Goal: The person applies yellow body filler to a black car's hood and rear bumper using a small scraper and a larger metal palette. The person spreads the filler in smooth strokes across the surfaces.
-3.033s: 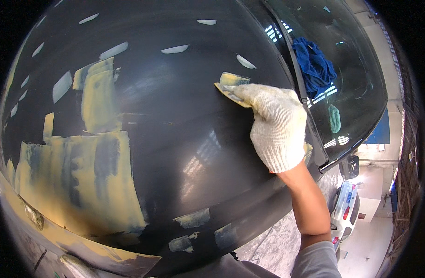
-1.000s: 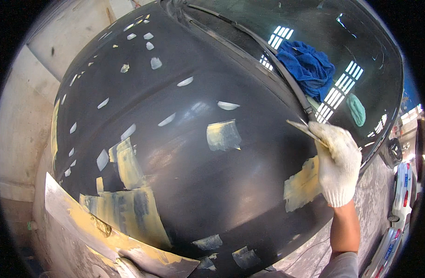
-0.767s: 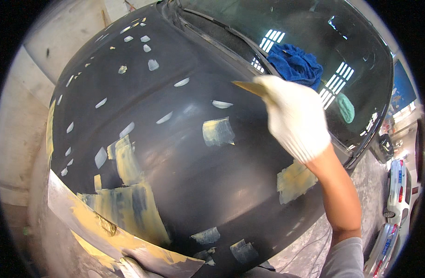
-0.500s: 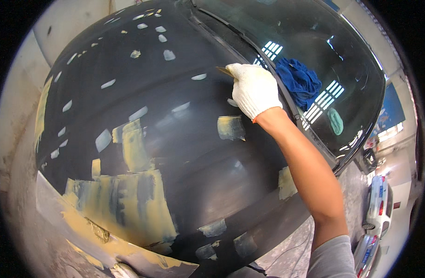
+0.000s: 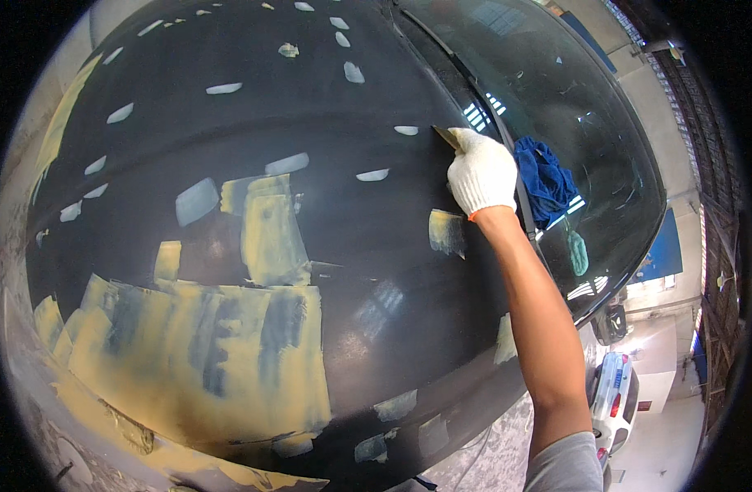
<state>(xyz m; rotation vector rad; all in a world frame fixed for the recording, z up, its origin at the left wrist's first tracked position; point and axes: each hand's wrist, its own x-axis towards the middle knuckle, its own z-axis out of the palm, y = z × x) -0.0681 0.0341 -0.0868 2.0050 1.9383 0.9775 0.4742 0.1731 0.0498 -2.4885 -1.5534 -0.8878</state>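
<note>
My right hand (image 5: 481,176), in a white knitted glove, is closed on a thin tan spreader (image 5: 441,135), whose tip is at the dark car bonnet (image 5: 376,238) beside a small pale patch (image 5: 406,130), near the wiper. Broad yellowish putty smears (image 5: 195,353) cover the lower left of the bonnet, with small grey patches scattered farther up. A metal plate (image 5: 171,459) coated in yellow putty lies across the bottom left of the view. My left hand is out of sight below it.
A crumpled blue cloth (image 5: 544,180) and a green pad (image 5: 578,250) lie on the windscreen (image 5: 605,139) beside the wiper (image 5: 478,90). A side mirror (image 5: 612,320) juts out at right. Beyond it stands a white car (image 5: 614,394) on the pale workshop floor.
My right hand, still gripping the spreader, moved from near the windscreen's lower corner up and left along the bonnet. The view shifted, and the left glove seen earlier under the plate slipped out of sight.
</note>
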